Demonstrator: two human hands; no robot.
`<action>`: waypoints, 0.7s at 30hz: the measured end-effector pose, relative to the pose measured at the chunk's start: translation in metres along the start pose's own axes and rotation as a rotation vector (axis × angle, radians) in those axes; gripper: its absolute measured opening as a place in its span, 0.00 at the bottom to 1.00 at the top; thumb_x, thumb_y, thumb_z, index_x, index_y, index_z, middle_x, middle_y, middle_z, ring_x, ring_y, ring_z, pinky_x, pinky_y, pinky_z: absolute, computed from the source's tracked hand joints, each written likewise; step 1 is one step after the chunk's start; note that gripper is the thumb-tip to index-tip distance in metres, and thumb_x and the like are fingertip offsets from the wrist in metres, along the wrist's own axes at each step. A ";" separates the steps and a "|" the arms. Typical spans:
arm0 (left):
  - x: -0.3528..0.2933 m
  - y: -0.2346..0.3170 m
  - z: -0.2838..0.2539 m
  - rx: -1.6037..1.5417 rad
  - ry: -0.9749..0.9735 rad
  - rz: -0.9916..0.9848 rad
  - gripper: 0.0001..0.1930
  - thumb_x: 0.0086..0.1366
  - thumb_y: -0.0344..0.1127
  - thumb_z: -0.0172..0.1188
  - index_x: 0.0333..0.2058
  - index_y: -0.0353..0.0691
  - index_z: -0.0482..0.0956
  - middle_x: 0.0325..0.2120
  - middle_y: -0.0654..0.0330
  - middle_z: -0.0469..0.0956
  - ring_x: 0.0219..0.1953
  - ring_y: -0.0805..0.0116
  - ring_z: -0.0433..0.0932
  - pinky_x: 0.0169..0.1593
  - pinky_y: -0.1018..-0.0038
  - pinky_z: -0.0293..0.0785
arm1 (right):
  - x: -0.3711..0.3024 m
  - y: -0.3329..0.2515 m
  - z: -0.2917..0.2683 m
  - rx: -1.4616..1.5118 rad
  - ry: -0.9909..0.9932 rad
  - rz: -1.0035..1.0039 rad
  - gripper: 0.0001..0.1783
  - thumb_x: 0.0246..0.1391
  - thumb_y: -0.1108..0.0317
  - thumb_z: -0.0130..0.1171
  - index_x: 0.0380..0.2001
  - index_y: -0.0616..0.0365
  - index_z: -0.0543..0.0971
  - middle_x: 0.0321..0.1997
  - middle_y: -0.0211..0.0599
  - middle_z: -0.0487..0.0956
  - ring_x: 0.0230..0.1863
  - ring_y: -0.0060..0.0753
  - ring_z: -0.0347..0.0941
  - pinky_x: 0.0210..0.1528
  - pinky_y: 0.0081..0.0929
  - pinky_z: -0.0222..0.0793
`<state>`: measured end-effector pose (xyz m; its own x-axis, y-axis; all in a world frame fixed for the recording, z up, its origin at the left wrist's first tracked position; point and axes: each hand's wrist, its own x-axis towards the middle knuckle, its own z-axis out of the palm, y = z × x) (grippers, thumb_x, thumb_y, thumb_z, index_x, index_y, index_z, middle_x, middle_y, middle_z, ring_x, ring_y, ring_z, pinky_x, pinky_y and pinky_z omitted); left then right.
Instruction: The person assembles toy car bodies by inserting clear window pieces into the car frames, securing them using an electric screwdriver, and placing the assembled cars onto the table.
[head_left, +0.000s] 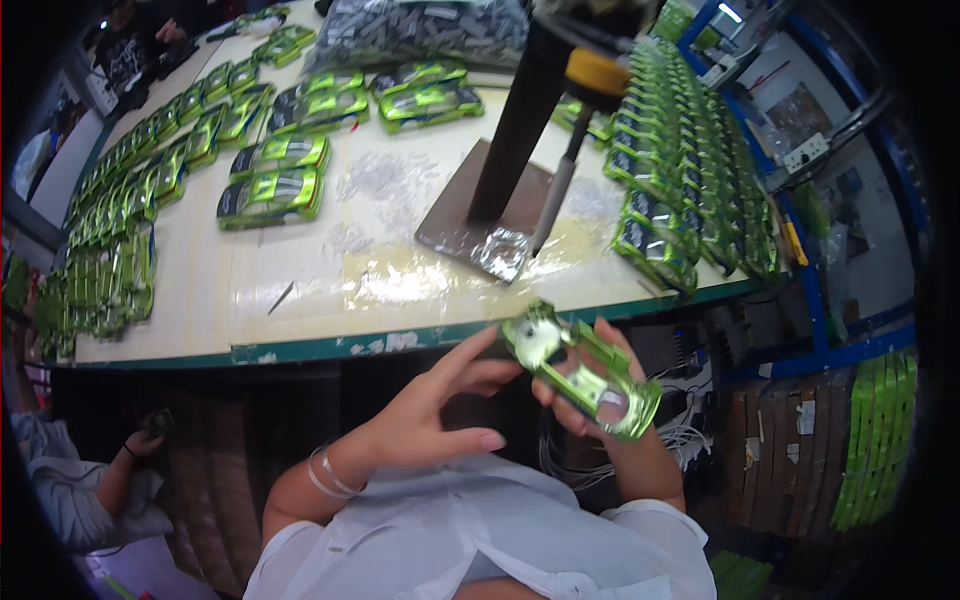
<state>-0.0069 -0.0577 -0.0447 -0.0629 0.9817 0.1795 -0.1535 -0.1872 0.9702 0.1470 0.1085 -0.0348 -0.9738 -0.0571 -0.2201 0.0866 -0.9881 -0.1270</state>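
My right hand (568, 410) grips a shiny green toy car body shell (585, 378) in front of the table's near edge. The shell is tilted, its hollow underside and window openings showing; fingers wrap around its sides. Fingers stretched apart, my left hand (445, 400) is open beside the shell's left end. Its fingertips come close to the shell, and whether they touch it I cannot tell. Beyond the hands, a brown base plate (450, 222) on the table carries a dark post (510, 140). A thin metal rod (560, 190) hangs beside the post, below a yellow collar (597, 75).
Green car bodies (270, 195) stand in rows on the left of the pale table (330, 270); more rows (655, 240) fill the right. A bag of grey parts (420, 35) lies at the back. Another person's hand (145, 440) shows at lower left. Blue shelving (830, 345) stands right.
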 end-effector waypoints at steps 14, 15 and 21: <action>-0.018 0.017 -0.057 0.421 1.015 0.226 0.06 0.57 0.29 0.49 0.31 0.32 0.71 0.21 0.61 0.73 0.25 0.76 0.71 0.33 0.81 0.66 | 0.082 -0.198 0.052 -1.765 0.543 -0.589 0.27 0.42 0.63 0.57 0.49 0.53 0.67 0.39 0.39 0.73 0.34 0.25 0.68 0.35 0.23 0.64; -0.020 0.014 -0.057 0.426 1.024 0.223 0.06 0.57 0.29 0.49 0.31 0.32 0.71 0.21 0.61 0.73 0.25 0.76 0.71 0.33 0.81 0.66 | 0.098 -0.203 0.055 -1.930 0.543 -0.437 0.28 0.40 0.59 0.58 0.48 0.52 0.68 0.39 0.41 0.74 0.37 0.29 0.69 0.37 0.25 0.65; -0.018 0.016 -0.057 0.439 1.086 0.193 0.05 0.56 0.27 0.50 0.30 0.32 0.71 0.21 0.60 0.73 0.24 0.75 0.71 0.32 0.82 0.67 | 0.146 -0.209 0.037 -2.436 0.561 -0.441 0.31 0.36 0.56 0.60 0.49 0.47 0.67 0.45 0.50 0.68 0.46 0.46 0.66 0.47 0.33 0.62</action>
<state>-0.0644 -0.0808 -0.0414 -0.8842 0.3562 0.3022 0.2882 -0.0932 0.9530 -0.0214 0.3011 -0.0042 -0.9131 0.4052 0.0461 0.3462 0.8299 -0.4375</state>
